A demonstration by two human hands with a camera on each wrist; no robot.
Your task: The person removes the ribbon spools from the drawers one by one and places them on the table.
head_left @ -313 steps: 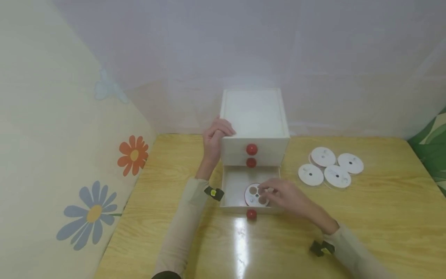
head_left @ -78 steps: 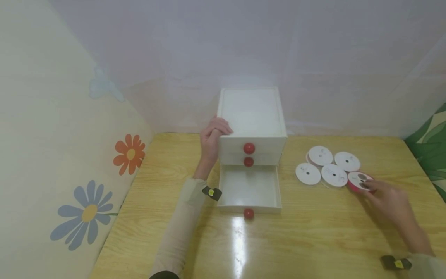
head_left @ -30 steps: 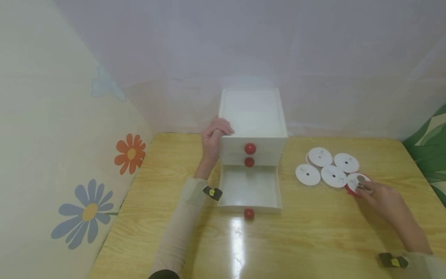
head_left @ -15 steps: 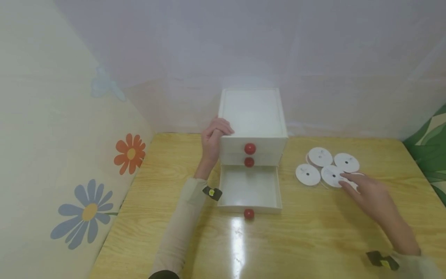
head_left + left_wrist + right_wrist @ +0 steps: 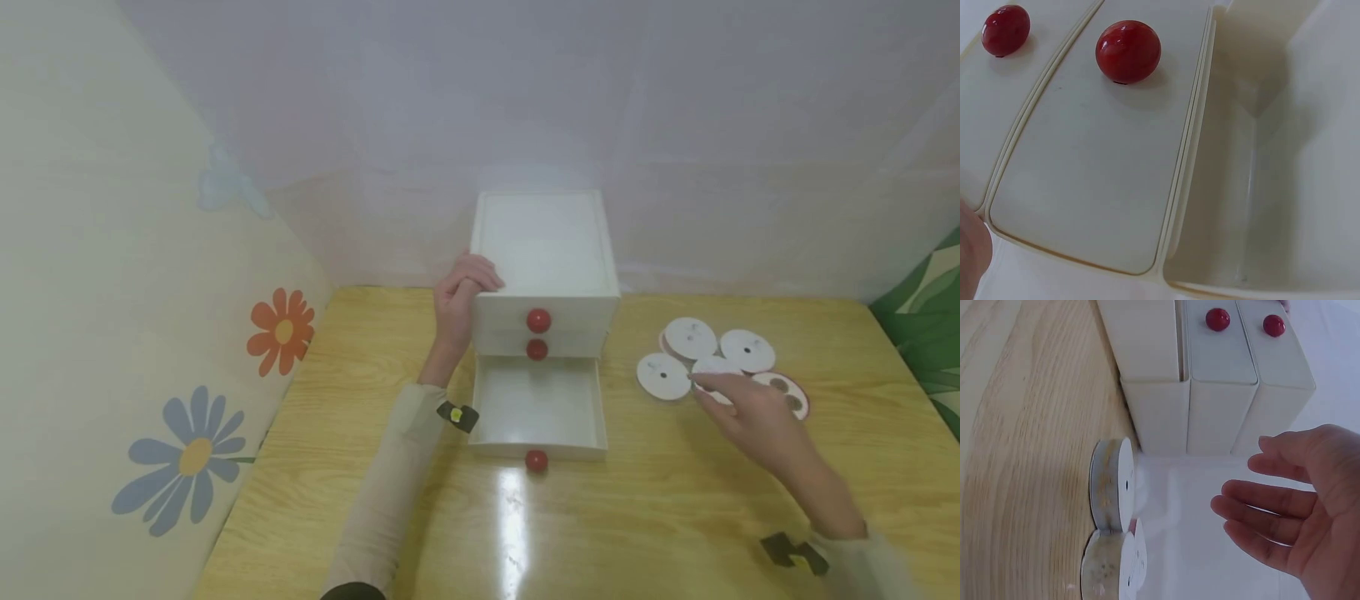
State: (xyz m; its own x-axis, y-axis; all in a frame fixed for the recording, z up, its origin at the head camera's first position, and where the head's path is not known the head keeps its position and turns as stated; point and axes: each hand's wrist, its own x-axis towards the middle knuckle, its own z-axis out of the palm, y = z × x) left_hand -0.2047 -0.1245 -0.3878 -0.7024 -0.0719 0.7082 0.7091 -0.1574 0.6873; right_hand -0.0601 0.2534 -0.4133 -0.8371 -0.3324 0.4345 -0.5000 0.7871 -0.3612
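A white drawer box point(image 5: 547, 242) with red knobs stands at the middle of the table, its bottom drawer point(image 5: 536, 417) pulled out. My left hand point(image 5: 460, 296) grips the box's upper left edge, fingers bent over the top. To the right lie several ribbon spools with white faces, among them a left one point(image 5: 663, 377) and a back one point(image 5: 690, 337). Above the front spool point(image 5: 717, 367), partly hiding it, hovers my right hand point(image 5: 761, 421), thumb and fingers apart with nothing between them. A spool with large holes and a red rim point(image 5: 798, 402) lies behind it.
The wooden table point(image 5: 637, 517) runs up to a pale hanging cloth point(image 5: 420, 217) at the back. A wall with painted flowers point(image 5: 197, 458) borders the left side. Both upper drawers, with red knobs point(image 5: 1129, 52), are pushed in.
Earlier, the red-rimmed spool lay in the bottom drawer; now it is beside the other spools. My right hand has let go of it and moved left. The left hand stays on the box.
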